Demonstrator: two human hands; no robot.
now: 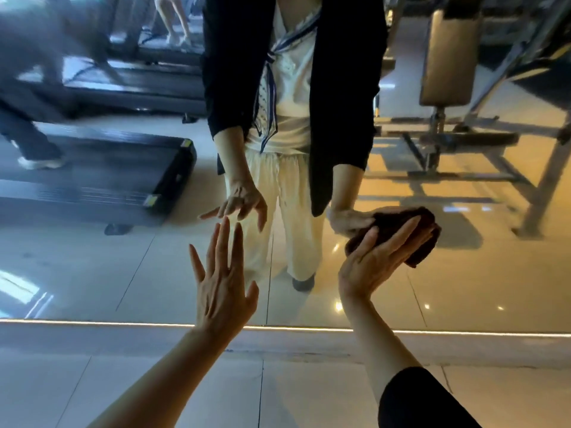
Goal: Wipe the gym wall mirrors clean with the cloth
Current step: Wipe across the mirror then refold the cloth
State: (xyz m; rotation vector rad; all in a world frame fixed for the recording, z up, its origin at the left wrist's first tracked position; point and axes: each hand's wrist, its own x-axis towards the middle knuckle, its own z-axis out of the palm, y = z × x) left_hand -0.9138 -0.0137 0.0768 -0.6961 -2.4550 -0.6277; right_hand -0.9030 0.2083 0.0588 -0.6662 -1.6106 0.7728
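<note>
both bare forearms reach toward the tall wall mirror. right hand presses the dark brown cloth flat-fingered to the glass, mid-wipe; left hand spread, released. next, probably sweep sideways.

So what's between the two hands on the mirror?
In the head view, only bare mirror glass lies between the left hand and the right hand pressing the cloth; it shows the person's reflected pale trousers.

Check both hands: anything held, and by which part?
The right hand presses the dark cloth flat against the mirror, straight fingers across its back. The left hand holds nothing, fingers spread.
</note>
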